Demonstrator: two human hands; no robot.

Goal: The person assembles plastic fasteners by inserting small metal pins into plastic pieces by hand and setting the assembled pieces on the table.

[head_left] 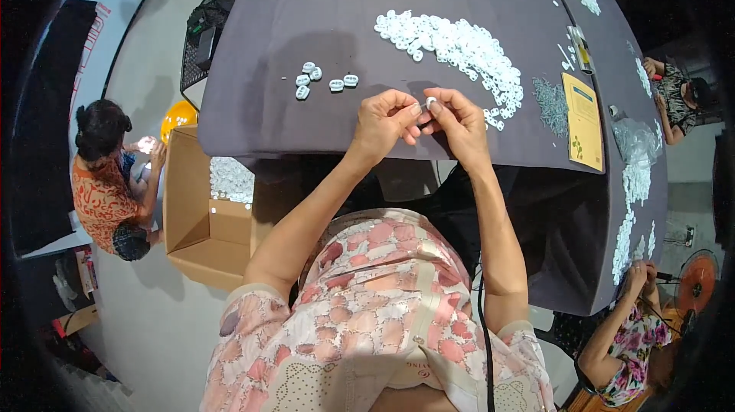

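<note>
At the near edge of the dark-clothed table my two hands meet. Between the thumb and fingers of my right hand (459, 125) is a small white plastic piece (431, 100). My left hand (383, 122) is closed in a pinch right beside it; a thin greyish sliver shows at its fingertips, too small to name surely. Ahead of my hands spreads a curved heap of small white plastic pieces (459, 44). Several separate white pieces with dark marks (303, 81) lie to the left. Right of the heap is a pile of thin grey pins or screws (550, 104).
A yellow booklet (582, 122) lies by the table's right edge, near a clear plastic bag (635, 140). An open cardboard box (187, 197) with white pieces stands at left. One person (107, 174) sits left; others (624, 351) work at right. A black cable (485, 335) hangs over my shirt.
</note>
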